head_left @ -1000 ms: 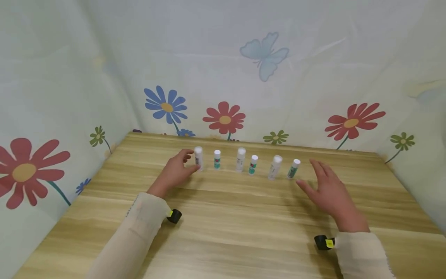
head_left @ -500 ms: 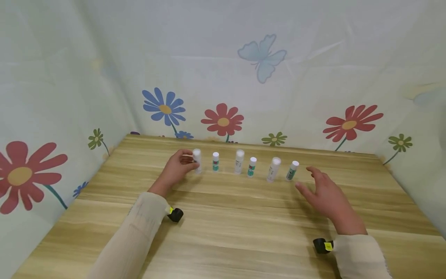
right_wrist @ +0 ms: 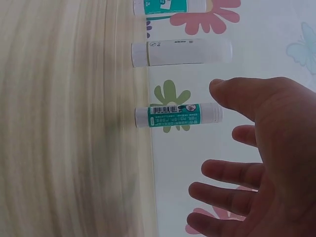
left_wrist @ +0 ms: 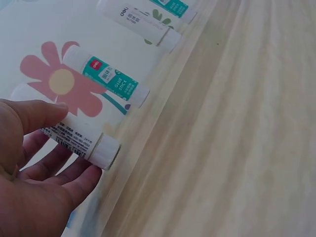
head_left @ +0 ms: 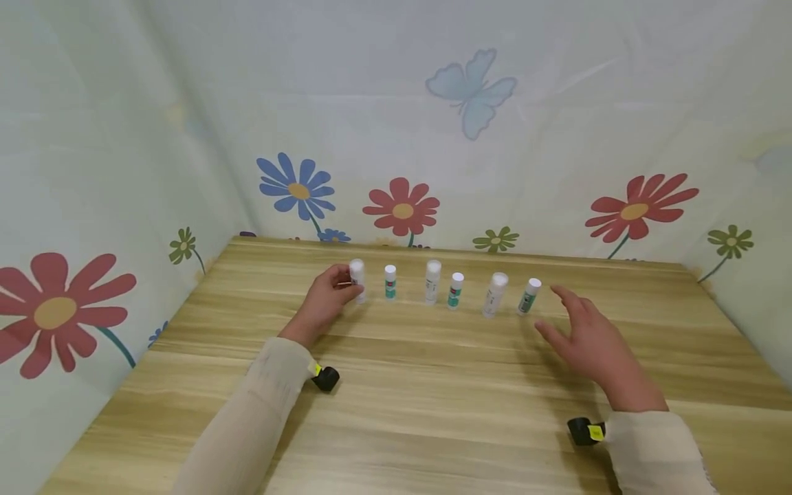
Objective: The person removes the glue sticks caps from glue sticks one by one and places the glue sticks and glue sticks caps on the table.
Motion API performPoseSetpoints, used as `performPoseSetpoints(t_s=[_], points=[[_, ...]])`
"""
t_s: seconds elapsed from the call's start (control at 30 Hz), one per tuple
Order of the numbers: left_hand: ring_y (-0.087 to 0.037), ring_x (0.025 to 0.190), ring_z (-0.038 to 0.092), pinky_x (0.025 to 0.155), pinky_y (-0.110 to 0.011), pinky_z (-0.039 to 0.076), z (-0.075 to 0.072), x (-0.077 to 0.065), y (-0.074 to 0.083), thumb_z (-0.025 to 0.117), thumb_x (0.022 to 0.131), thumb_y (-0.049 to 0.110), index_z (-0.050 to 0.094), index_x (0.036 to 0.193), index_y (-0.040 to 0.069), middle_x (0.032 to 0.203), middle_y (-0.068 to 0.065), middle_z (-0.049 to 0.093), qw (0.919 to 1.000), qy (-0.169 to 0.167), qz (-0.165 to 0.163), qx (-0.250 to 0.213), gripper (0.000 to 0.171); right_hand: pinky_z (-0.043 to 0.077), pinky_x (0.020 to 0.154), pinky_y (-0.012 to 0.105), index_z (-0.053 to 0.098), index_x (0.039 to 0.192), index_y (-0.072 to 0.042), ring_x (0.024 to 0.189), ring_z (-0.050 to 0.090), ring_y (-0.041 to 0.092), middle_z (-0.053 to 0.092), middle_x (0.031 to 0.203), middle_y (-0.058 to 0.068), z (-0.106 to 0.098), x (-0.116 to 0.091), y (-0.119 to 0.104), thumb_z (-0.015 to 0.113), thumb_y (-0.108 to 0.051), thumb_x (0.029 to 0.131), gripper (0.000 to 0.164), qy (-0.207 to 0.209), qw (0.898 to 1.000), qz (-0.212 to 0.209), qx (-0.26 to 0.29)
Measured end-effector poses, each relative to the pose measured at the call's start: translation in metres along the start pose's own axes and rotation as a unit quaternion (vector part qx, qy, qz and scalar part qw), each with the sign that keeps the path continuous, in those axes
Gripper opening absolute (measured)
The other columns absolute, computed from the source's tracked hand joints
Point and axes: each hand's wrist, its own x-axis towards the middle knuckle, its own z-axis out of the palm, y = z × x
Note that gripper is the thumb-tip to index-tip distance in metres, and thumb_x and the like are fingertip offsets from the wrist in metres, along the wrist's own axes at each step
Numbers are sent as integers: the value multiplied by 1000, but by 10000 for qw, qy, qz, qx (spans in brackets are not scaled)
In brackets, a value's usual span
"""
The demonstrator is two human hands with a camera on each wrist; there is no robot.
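Observation:
My left hand (head_left: 328,299) is around the leftmost tall white glue stick (head_left: 357,275), upright on the table (head_left: 408,385). In the left wrist view the thumb lies along this white glue stick (left_wrist: 79,131) and the fingers curl behind it. Off to its right stands a short green-labelled glue stick (head_left: 390,283). At the row's right end, another green-labelled glue stick (head_left: 529,297) stands upright beside my right hand (head_left: 594,340). That hand's fingers are spread and hold nothing; in the right wrist view the thumb tip is near the white cap of this glue stick (right_wrist: 175,115).
Between the row's ends stand a white glue stick (head_left: 432,282), a green one (head_left: 454,292) and another white one (head_left: 495,295). Behind the table hangs a flowered cloth (head_left: 544,124). Each sleeve carries a small black camera, such as the left one (head_left: 326,378).
My left thumb and fingers have closed in around the leftmost white glue stick. The right hand stays beside the last green one, its fingers slightly more bent. The head view has shifted a little.

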Motion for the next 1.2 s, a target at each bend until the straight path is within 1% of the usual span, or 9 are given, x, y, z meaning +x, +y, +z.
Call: performPoseSetpoints(t_s=[0.1, 0.3, 0.43, 0.63, 0.77, 0.83, 1.0, 1.07, 1.2], points=[[-32, 122, 54, 97, -36, 50, 0, 0, 1, 62, 93, 5, 49, 133, 0, 134, -20, 55, 10000, 52, 14, -48, 42, 40, 95, 68, 25, 150, -3, 120, 46, 52, 41, 136, 35, -2, 1, -2, 58, -47, 94, 79, -16, 10000, 13, 31], [-29, 121, 55, 102, -39, 47, 5, -9, 16, 65, 92, 9, 52, 132, 3, 132, -17, 58, 9999, 17, 136, 66, 42, 39, 96, 69, 31, 147, -3, 121, 45, 50, 43, 137, 32, -5, 0, -7, 58, -48, 94, 75, 224, 9994, -42, 257], [-28, 119, 56, 105, -42, 46, 10, -16, 28, 67, 91, 12, 55, 129, 6, 130, -14, 60, 9991, -273, 266, 169, 40, 41, 94, 67, 40, 143, -3, 120, 47, 47, 49, 135, 28, -9, -2, -17, 61, -41, 94, 66, 540, 9966, -318, 531], [-25, 115, 59, 102, -40, 49, 21, -31, 46, 69, 91, 19, 57, 129, 12, 127, -8, 62, 9944, -892, 442, 340, 40, 44, 97, 60, 49, 138, -5, 119, 53, 38, 56, 132, 21, -10, -5, -41, 65, -34, 93, 56, 862, 9875, -628, 1161], [-24, 111, 60, 99, -39, 51, 33, -45, 58, 69, 90, 18, 58, 128, 15, 124, -7, 62, 9898, -1223, 618, 386, 39, 47, 97, 53, 55, 133, -7, 115, 57, 33, 61, 128, 15, -7, -6, -57, 67, -29, 92, 48, 1031, 9769, -769, 1708], [-24, 110, 61, 98, -39, 52, 39, -52, 64, 68, 91, 17, 58, 127, 15, 123, -6, 62, 9870, -1383, 719, 392, 38, 49, 96, 45, 58, 130, -10, 112, 59, 28, 63, 127, 10, -6, -9, -65, 68, -29, 92, 44, 1079, 9717, -772, 1954], [-22, 111, 62, 96, -39, 53, 55, -69, 78, 67, 92, 15, 58, 127, 16, 124, -5, 62, 9779, -1845, 887, 424, 37, 47, 93, 20, 62, 124, -12, 109, 60, 13, 66, 121, 3, -1, -14, -90, 71, -25, 90, 38, 1019, 9485, -937, 2851], [-22, 112, 62, 96, -38, 53, 60, -75, 81, 67, 92, 15, 58, 128, 16, 124, -5, 62, 9736, -2040, 937, 420, 37, 46, 93, 17, 63, 122, -11, 108, 60, 8, 67, 119, 3, 2, -16, -98, 72, -22, 88, 36, 982, 9377, -1030, 3170], [-20, 112, 62, 96, -37, 53, 72, -83, 85, 67, 92, 16, 58, 127, 16, 122, -5, 63, 9649, -2353, 1104, 381, 37, 48, 92, 20, 64, 120, -10, 106, 60, 4, 67, 117, 4, 5, -21, -109, 73, -16, 87, 35, 961, 9243, -1132, 3516]])
